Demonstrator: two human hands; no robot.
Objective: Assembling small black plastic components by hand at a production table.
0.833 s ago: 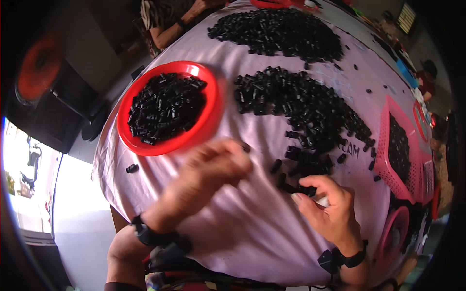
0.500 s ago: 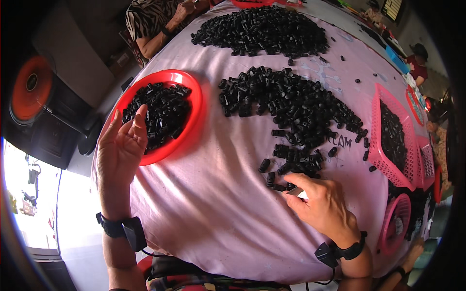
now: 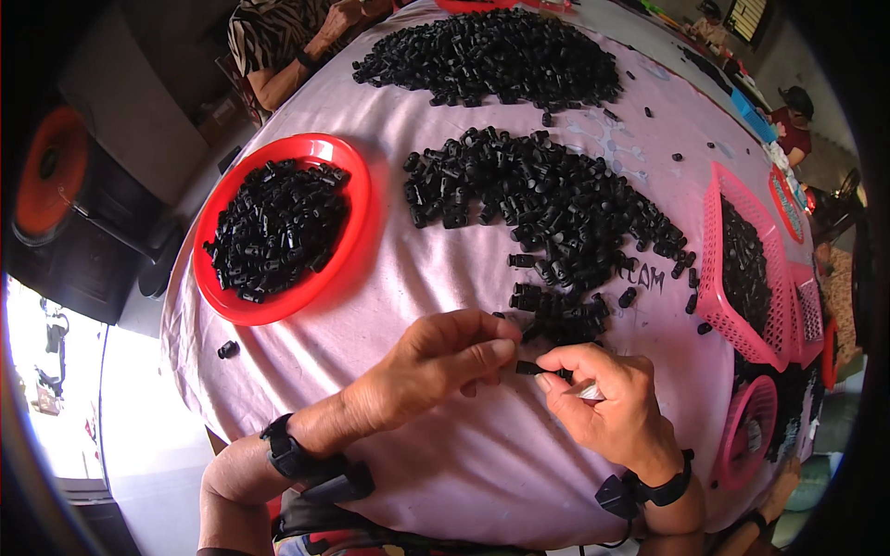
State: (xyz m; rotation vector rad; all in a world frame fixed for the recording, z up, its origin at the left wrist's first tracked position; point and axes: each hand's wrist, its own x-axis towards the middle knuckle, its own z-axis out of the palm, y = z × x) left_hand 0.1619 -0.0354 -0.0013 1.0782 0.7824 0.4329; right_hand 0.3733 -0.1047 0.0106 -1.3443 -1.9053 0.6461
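Close to the front of the table my hands meet below a pile of small black ribbed cylindrical pieces point(image 3: 556, 208). My right hand point(image 3: 607, 398) pinches one black cylindrical piece point(image 3: 530, 368) between thumb and forefinger. A pale, flat object point(image 3: 591, 393) shows within that same hand; its kind is unclear. Just left of it is my left hand point(image 3: 445, 361), thumb and fingers drawn together, their tips beside the piece. Whether they hold anything is hidden. At the left, a round red plate point(image 3: 357, 227) carries a heap of similar black pieces point(image 3: 278, 227).
Another black heap point(image 3: 491, 60) lies farther back on the pink cloth point(image 3: 399, 463). One loose piece point(image 3: 228, 349) lies near the left edge. Pink baskets point(image 3: 714, 278) stand at the right. A person in a striped top point(image 3: 278, 42) sits far left, beyond a fan point(image 3: 56, 171).
My left hand has swung from over the red plate across to my right hand, its fingers closing together. A loose piece now shows below the plate. My right hand stays near the pile.
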